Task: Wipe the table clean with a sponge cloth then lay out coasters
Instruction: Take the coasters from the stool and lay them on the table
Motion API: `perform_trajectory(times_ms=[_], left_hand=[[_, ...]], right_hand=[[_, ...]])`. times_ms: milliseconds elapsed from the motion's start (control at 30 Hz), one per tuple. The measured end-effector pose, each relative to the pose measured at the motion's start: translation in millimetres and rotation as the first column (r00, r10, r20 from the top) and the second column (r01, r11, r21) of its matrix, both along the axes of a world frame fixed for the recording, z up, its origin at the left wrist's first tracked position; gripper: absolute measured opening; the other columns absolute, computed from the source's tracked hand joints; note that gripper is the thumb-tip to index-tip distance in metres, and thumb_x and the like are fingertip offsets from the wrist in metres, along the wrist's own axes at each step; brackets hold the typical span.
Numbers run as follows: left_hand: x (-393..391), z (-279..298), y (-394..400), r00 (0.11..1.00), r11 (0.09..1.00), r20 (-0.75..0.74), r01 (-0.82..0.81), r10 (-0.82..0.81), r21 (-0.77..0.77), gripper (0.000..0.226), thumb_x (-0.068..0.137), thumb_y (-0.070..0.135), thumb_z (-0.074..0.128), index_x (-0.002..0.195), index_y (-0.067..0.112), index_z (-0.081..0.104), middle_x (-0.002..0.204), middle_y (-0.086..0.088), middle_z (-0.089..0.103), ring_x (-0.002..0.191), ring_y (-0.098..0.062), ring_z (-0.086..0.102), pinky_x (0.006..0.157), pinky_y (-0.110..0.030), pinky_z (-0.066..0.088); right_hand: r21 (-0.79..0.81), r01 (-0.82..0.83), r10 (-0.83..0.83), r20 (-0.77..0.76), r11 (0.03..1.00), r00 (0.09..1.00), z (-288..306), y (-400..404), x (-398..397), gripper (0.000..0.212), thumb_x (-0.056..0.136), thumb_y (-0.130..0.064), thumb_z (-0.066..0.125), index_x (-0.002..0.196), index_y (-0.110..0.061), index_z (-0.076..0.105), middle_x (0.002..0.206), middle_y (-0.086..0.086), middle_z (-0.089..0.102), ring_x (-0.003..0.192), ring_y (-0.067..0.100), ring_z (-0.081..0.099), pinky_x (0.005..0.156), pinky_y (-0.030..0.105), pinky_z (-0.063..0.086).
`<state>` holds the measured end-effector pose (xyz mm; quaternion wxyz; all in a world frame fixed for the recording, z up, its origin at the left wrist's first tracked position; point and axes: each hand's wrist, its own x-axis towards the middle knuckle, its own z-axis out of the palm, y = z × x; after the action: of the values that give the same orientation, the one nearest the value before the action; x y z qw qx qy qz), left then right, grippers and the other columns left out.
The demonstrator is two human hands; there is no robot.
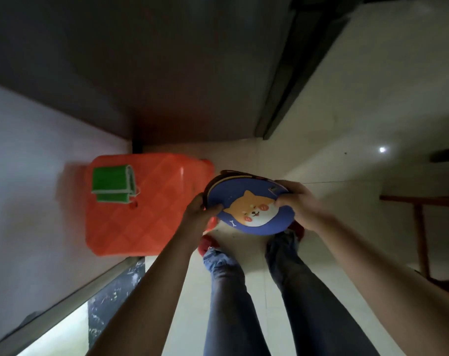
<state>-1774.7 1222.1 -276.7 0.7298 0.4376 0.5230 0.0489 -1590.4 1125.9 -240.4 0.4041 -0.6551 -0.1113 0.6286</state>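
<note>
Head view: a stack of round blue cartoon-dog coasters (251, 211) is gripped by the left hand (201, 210) and right hand (294, 204) above the floor; the folded green sponge cloth (112, 183) is set aside on an orange plastic stool (151, 206); wiping is judged finished, laying-out not yet begun.

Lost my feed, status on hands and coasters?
Both hands, left and right, grip the coaster stack, blue dog one on top. Green cloth on orange stool. Nothing blocking.

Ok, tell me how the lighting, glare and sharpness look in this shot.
Head view: dim overall, the upper part nearly black; one small bright glare spot on the pale floor; wide-angle bending stretches the forearms; the blue coaster held by the left hand and right hand reads clearly, edges elsewhere soft.
</note>
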Motion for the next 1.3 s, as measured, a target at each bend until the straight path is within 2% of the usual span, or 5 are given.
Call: perform_trajectory(times_ms=[233, 333, 667, 900, 1300], left_hand=[[143.1, 15.0, -35.3, 0.971, 0.98, 0.226, 0.118, -0.079, -0.163, 0.044, 0.065, -0.001, 0.065, 0.1, 0.02, 0.05, 0.098, -0.002, 0.064, 0.081, -0.012, 0.068, 0.068, -0.023, 0.057], [202.7, 18.8, -56.2, 0.946, 0.944, 0.278, 0.233, -0.165, -0.235, 0.063, 0.052, 0.017, 0.085, 0.108, 0.02, 0.056, 0.099, 0.001, 0.072, 0.091, -0.017, 0.068, 0.076, -0.03, 0.058], [377.9, 24.0, -74.2, 0.817, 0.798, 0.073, 0.575, -0.572, -0.181, 0.019, 0.095, 0.013, 0.039, 0.107, 0.014, 0.053, 0.07, 0.009, 0.073, 0.059, -0.007, 0.068, 0.044, -0.023, 0.052], [517.8, 27.8, -51.9, 0.752, 0.728, 0.117, 0.658, -0.649, -0.193, 0.017, 0.093, 0.011, 0.044, 0.102, 0.017, 0.058, 0.076, 0.009, 0.074, 0.071, -0.007, 0.07, 0.061, -0.022, 0.058], [740.4, 51.0, -48.4, 0.599, 0.583, 0.177, 0.8, -0.781, -0.141, 0.022, 0.093, 0.006, 0.04, 0.102, 0.015, 0.058, 0.079, 0.008, 0.074, 0.073, -0.009, 0.07, 0.068, -0.024, 0.058]], right_hand=[[0.08, 0.28, -0.256, -0.225, 0.957, 0.94, 18.2, -70.8, 139.1, 0.034, 0.056, 0.0, 0.045, 0.075, -0.015, 0.069, 0.064, -0.002, 0.071, 0.06, 0.014, 0.067, 0.052, 0.022, 0.052], [0.077, 0.357, -0.346, -0.129, 0.931, 0.929, 22.0, -104.7, 189.4, 0.026, 0.076, 0.005, 0.058, 0.088, -0.019, 0.061, 0.069, -0.006, 0.072, 0.066, 0.013, 0.067, 0.055, 0.024, 0.055], [0.034, 0.509, -0.5, 0.256, 0.86, 0.827, 18.3, -145.8, 312.6, 0.034, 0.086, -0.001, 0.053, 0.117, -0.015, 0.048, 0.089, -0.006, 0.059, 0.081, 0.01, 0.058, 0.072, 0.03, 0.048], [-0.012, 0.603, -0.52, 0.495, 0.797, 0.696, 25.9, -137.5, 413.0, 0.055, 0.087, -0.011, 0.056, 0.137, -0.017, 0.035, 0.131, 0.005, 0.052, 0.118, 0.019, 0.049, 0.09, 0.025, 0.037], [0.046, 0.755, -0.57, 0.687, 0.654, 0.451, 48.7, -140.0, 577.6, 0.049, 0.085, -0.007, 0.057, 0.132, -0.015, 0.043, 0.127, 0.002, 0.051, 0.116, 0.012, 0.044, 0.09, 0.016, 0.03]])
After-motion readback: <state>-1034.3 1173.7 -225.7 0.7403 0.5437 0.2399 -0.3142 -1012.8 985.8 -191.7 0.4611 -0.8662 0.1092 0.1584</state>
